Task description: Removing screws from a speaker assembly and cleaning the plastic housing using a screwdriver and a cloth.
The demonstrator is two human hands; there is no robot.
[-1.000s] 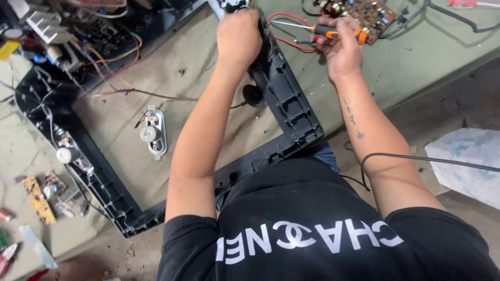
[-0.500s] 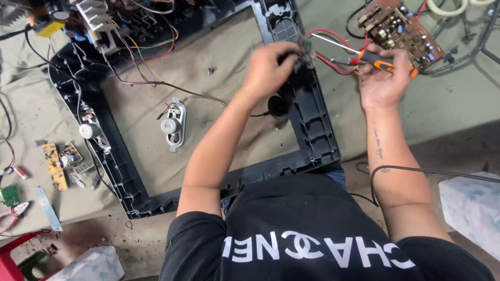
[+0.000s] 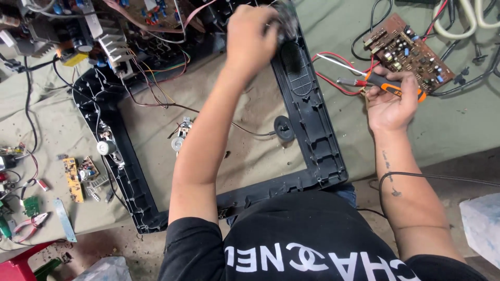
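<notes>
1. A dark, blurred part point(image 3: 285, 23) is being gripped in the closed left hand point(image 3: 251, 36) above the right rail of the black plastic frame point(image 3: 312, 130).
2. An orange-handled screwdriver point(image 3: 393, 88) is being clasped in the closed right hand point(image 3: 390, 104), beside the brown circuit board point(image 3: 409, 52).
3. By this view, the part is best being lifted gently, so attached wires point(image 3: 333, 78) are not being strained.

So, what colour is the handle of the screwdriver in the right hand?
Orange with black parts; the screwdriver lies in the right hand, clearest in the head view.
</notes>
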